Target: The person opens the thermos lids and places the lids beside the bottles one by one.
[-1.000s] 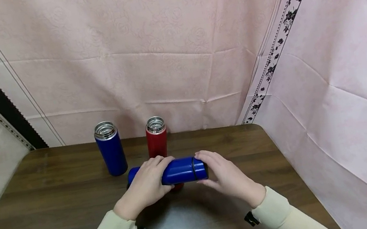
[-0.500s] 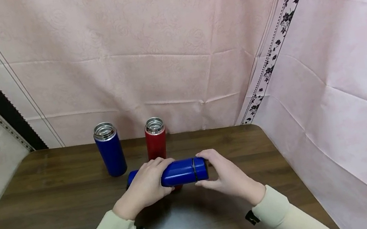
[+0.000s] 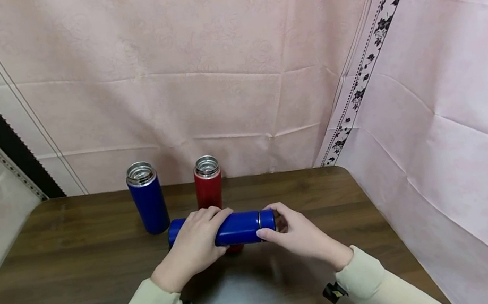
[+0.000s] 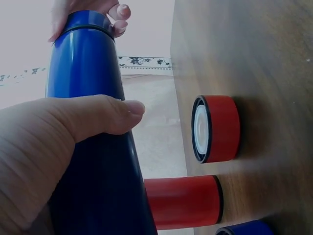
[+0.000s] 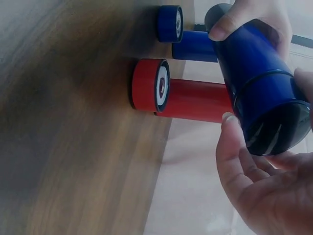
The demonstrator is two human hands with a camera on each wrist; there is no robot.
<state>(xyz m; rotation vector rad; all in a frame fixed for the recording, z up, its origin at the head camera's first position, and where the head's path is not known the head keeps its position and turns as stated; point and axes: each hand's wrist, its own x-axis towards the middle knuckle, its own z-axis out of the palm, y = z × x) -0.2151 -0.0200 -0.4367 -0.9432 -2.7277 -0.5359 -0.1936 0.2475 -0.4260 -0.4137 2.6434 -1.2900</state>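
Note:
A blue thermos bottle (image 3: pixel 237 228) is held lengthwise above the table, its capped end to the right. My left hand (image 3: pixel 196 240) grips the body, with the thumb (image 4: pixel 105 112) across its side in the left wrist view. At the other end, my right hand (image 3: pixel 303 233) has its curled fingers and thumb about the blue cap (image 3: pixel 266 218). The right wrist view shows the cap's black end (image 5: pixel 279 129) framed by those fingers. Behind the held bottle stands a red bottle (image 3: pixel 209 193) without its cap, its lower part mostly hidden.
An uncapped blue bottle (image 3: pixel 151 208) stands at the back left of the wooden table (image 3: pixel 75 271). A red cap (image 5: pixel 148 83) and a blue cap (image 5: pixel 168 24) rest on the table before the standing bottles. Pink cloth (image 3: pixel 215 97) hangs behind the table.
My right hand has rolled round the cap, its thumb shifting from the underside up onto the near face. The left hand and the bottle stay in nearly the same place.

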